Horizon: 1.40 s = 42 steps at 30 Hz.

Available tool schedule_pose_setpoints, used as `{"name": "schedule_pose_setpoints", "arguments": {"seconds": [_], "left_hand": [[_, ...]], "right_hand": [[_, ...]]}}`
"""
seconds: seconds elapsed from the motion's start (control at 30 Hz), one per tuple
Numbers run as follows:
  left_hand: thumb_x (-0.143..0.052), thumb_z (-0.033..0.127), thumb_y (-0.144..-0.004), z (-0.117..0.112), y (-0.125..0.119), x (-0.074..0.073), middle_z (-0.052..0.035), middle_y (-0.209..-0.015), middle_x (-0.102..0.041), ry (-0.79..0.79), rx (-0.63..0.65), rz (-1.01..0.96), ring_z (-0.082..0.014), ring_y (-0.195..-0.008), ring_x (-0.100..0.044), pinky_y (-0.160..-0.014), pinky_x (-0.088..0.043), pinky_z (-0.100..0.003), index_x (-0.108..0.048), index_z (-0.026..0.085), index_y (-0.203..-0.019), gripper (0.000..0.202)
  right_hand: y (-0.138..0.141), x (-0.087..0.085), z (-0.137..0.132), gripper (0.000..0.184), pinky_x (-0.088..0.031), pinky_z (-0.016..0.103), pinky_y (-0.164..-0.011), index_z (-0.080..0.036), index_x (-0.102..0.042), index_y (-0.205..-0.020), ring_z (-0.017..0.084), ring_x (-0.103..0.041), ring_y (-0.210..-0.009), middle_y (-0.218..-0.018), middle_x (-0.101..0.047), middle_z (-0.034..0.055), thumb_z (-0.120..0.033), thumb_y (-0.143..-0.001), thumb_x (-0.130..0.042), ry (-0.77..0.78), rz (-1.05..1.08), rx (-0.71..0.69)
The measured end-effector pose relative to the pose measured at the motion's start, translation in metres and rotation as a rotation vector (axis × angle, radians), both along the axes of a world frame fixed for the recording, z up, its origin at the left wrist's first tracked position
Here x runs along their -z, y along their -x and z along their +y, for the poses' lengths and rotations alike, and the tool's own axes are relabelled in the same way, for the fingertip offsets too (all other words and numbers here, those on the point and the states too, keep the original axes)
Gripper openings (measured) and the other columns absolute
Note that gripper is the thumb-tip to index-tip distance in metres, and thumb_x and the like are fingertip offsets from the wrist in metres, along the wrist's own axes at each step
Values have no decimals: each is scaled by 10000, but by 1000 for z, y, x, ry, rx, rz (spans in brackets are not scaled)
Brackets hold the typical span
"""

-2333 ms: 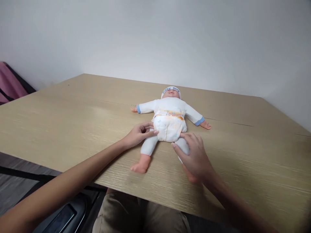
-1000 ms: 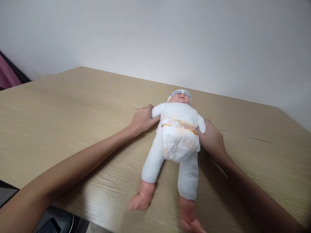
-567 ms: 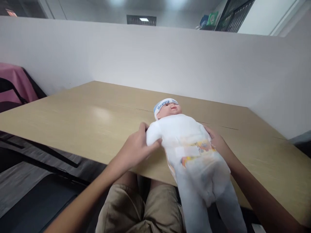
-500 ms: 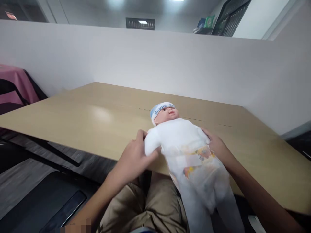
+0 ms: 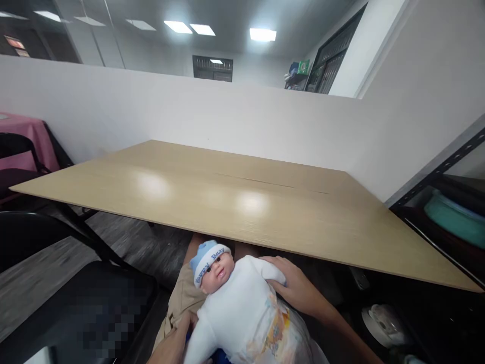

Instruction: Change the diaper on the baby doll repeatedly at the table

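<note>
Across the lap (image 5: 185, 293), a doll (image 5: 235, 308) clasped by the right hand (image 5: 297, 288), left hand (image 5: 176, 338) partly hidden, its closure unclear, tabletop (image 5: 204, 202) and white wall (image 5: 227, 116) beyond.

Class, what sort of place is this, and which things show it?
Probably a workroom or classroom: there is a large wood-grained table, a black chair near it, and bright ceiling lights visible above a white partition.

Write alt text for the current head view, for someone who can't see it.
A doll in a white outfit, cap and diaper is held face up over a person's lap, at a table. The right hand grips one doll arm; the left hand, partly hidden, is at the other.
</note>
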State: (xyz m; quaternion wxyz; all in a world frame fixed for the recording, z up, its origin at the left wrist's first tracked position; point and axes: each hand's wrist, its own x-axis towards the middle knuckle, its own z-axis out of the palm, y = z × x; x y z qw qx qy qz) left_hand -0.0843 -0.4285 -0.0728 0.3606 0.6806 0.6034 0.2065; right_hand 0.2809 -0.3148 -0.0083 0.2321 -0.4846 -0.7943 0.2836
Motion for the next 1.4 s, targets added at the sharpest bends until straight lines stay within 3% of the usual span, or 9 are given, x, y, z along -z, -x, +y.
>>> {"name": "schedule_pose_setpoints", "arguments": {"seconds": [0.13, 0.37, 0.5, 0.63, 0.73, 0.93, 1.1, 1.23, 1.4], "left_hand": [[-747, 636, -824, -2, 10, 18, -17, -992, -820, 175, 24, -71, -365, -979, -807, -887, -630, -414, -643, 340, -1208, 496], [-660, 640, -976, 8, 5, 14, -105, -1321, -814, 268, 0, -174, -362, -1213, -766, -1076, -566, -432, -619, 245, -1297, 511], [-625, 685, -1026, 14, 7, 0, -90, -1405, -785, 249, 46, -166, -351, -1272, -739, -1092, -548, -417, -632, 259, -1362, 543], [-576, 747, -1035, 30, 11, -16, -131, -1267, -793, 113, 93, 112, -389, -1204, -730, -1068, -533, -494, -719, 225, -1244, 580], [-593, 682, -1046, 52, 3, -28, -196, -1425, -724, -128, 85, 256, -440, -1324, -659, -1123, -505, -582, -709, 189, -1356, 594], [-622, 511, -1117, 102, -53, -53, -116, -1550, -685, -220, 526, -159, -326, -1465, -597, -1293, -408, -489, -626, 285, -1538, 478], [-738, 526, -1055, 128, -98, -27, -107, -1369, -767, -167, 779, -355, -304, -1311, -668, -1180, -463, -427, -752, 262, -1370, 411], [-736, 528, -1057, 128, -107, -1, -105, -1304, -766, -158, 723, -400, -290, -1271, -670, -1171, -457, -425, -783, 252, -1304, 373], [-730, 517, -1059, 122, -101, 7, -118, -1313, -748, -153, 656, -444, -294, -1301, -657, -1173, -481, -428, -781, 240, -1278, 357]], "right_hand": [[14, 49, 14, 516, -513, 563, -1212, -327, -765, -1458, 392, -701, -1357, -1465, -780, 86, -360, -944, -742, 125, 94, 22], [5, 110, 34, 384, -608, 485, -1039, -329, -848, -1181, 351, -780, -1146, -1205, -854, 61, -440, -814, -821, 348, 181, 56], [-2, 109, 29, 445, -543, 517, -1142, -282, -834, -1201, 346, -726, -1242, -1254, -811, 102, -609, -907, -768, 344, 218, 113], [-4, 91, 21, 571, -609, 412, -945, -209, -829, -1047, 282, -762, -1042, -1062, -825, 93, -748, -1005, -645, 444, 254, 46], [-5, 82, 18, 560, -596, 379, -884, -210, -833, -1017, 268, -767, -986, -1013, -835, 75, -758, -943, -744, 564, 276, 8], [-7, 87, 22, 600, -592, 380, -842, -207, -849, -1038, 267, -775, -939, -997, -845, 78, -777, -854, -819, 637, 339, 48], [-8, 97, 25, 617, -618, 446, -952, -219, -857, -1058, 307, -788, -1035, -1091, -854, 99, -789, -823, -831, 607, 373, 67], [-10, 104, 23, 595, -624, 445, -955, -212, -857, -1057, 303, -790, -1038, -1099, -851, 112, -758, -821, -852, 592, 388, 80], [-10, 116, 20, 587, -619, 403, -870, -205, -842, -1139, 250, -768, -905, -963, -818, 81, -709, -838, -863, 534, 401, 139]]}}
